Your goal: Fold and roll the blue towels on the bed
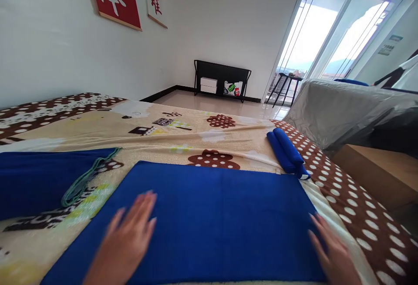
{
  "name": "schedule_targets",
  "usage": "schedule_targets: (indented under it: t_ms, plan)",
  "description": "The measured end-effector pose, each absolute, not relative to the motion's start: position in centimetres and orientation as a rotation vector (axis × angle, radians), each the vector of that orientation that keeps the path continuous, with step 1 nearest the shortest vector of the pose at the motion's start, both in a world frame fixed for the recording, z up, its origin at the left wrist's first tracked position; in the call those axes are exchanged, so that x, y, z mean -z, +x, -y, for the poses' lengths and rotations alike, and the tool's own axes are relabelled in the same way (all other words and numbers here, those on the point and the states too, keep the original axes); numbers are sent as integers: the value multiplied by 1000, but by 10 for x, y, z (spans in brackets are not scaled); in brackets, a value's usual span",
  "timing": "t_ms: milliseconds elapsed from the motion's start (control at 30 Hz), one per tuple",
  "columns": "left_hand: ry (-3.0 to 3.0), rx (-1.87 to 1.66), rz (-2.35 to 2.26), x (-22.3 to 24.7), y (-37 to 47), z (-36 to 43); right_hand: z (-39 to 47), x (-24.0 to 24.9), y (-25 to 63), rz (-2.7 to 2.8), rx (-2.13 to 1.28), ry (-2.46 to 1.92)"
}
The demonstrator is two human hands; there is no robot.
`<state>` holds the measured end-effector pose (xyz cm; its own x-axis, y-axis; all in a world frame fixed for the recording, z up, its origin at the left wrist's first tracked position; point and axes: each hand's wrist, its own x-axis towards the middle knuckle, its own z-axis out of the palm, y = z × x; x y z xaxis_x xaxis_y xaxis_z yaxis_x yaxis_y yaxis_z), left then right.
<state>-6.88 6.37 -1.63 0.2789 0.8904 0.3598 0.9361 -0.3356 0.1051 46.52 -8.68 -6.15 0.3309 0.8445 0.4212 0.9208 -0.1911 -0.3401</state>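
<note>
Hands flat, left hand (129,233) and right hand (329,250) pressing blue towel (215,215)

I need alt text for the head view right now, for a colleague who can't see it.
Both hands lie flat and open on a blue towel spread on a patterned bed: left hand near its left part, right hand at its right edge. Two rolled blue towels lie beyond the right corner, and another blue cloth lies at left.
</note>
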Motion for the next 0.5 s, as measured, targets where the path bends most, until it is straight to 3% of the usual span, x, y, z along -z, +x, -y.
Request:
schedule_targets:
  t_ms: [100,233,333,500]
  plan:
    - [-2912,249,1449,-15,47,-105,-7,21,376,1970,-109,-1743]
    - [-3016,187,1331,-10,132,-160,-111,13,309,2163,-220,-1561]
    - [-3029,211,1329,5,101,-193,-138,27,335,2170,-255,-1564]
    - [-2893,246,1559,10,-43,-239,-106,38,455,2034,-230,-1718]
